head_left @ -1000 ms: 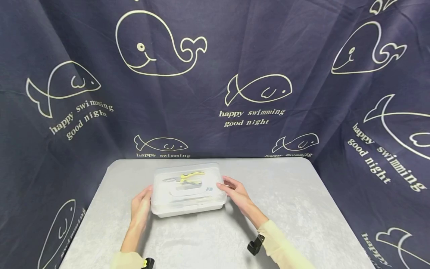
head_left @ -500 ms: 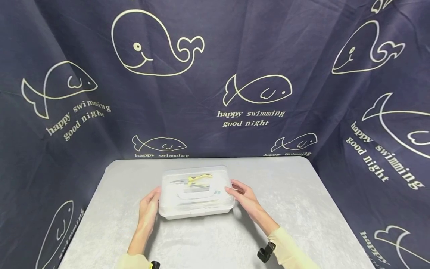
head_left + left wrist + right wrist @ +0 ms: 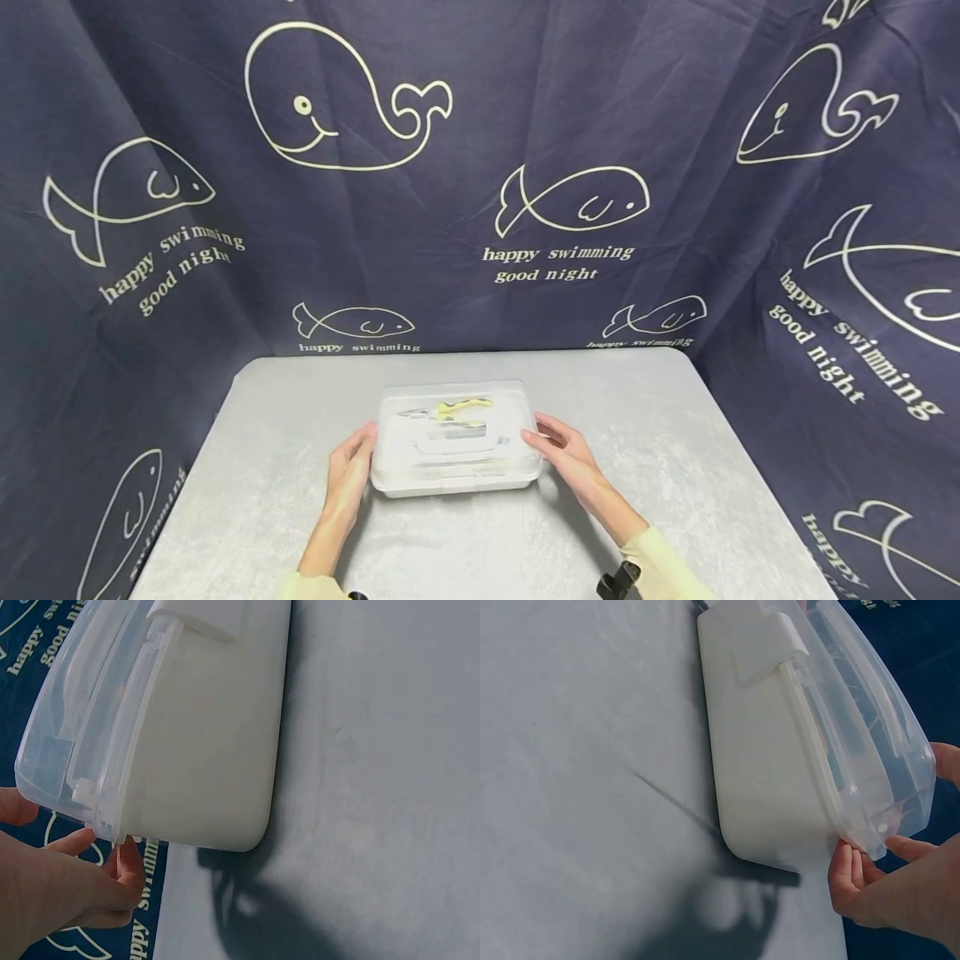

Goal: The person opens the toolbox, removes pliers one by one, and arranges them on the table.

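Observation:
A white storage box point(image 3: 457, 486) with a clear, handled lid point(image 3: 397, 467) sits low over the middle of the table. Through the lid shows a pair of pliers point(image 3: 465, 406) with yellow and black handles. My left hand point(image 3: 351, 467) grips the box's left end; in the left wrist view its fingertips point(image 3: 129, 862) curl under the rim while the thumb lies against the lid. At the opposite end my right hand point(image 3: 573, 462) holds the box the same way, fingertips point(image 3: 844, 866) beneath the rim. A white latch point(image 3: 772, 649) on the front side is folded down over the lid's edge.
The box is on a grey table point(image 3: 637, 417) with rounded far corners. A dark blue curtain point(image 3: 450, 208) printed with whales and fish stands behind it and along both sides. Black wrist cameras point(image 3: 618, 581) are strapped at the sleeves.
Both hands have carried the box to the right and slightly toward me, turning it a little squarer. The grip at both ends stays the same.

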Motion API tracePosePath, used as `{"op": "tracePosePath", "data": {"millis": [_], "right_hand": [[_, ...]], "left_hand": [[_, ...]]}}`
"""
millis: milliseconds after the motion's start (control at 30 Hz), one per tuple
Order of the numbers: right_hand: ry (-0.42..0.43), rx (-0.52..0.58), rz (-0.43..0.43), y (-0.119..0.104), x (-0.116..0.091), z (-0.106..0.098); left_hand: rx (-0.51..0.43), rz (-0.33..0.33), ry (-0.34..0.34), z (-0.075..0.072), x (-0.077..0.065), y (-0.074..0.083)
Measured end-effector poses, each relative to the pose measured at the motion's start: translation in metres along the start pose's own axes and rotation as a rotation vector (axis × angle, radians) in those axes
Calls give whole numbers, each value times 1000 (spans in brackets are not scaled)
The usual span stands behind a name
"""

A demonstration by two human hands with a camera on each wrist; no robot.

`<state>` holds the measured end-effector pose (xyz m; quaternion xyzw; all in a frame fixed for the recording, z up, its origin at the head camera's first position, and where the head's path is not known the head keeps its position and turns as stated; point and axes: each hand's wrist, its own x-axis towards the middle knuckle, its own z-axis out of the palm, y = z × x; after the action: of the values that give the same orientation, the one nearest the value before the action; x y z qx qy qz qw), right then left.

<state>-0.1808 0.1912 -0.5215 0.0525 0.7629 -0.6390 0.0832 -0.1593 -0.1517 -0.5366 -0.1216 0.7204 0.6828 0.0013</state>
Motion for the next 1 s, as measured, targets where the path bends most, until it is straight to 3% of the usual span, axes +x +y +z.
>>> {"op": "tracePosePath", "data": {"millis": [1000], "right_hand": [[12,-29,49,15,-24,-40]], "left_hand": [[26,24,5,35,-17,-9]]}}
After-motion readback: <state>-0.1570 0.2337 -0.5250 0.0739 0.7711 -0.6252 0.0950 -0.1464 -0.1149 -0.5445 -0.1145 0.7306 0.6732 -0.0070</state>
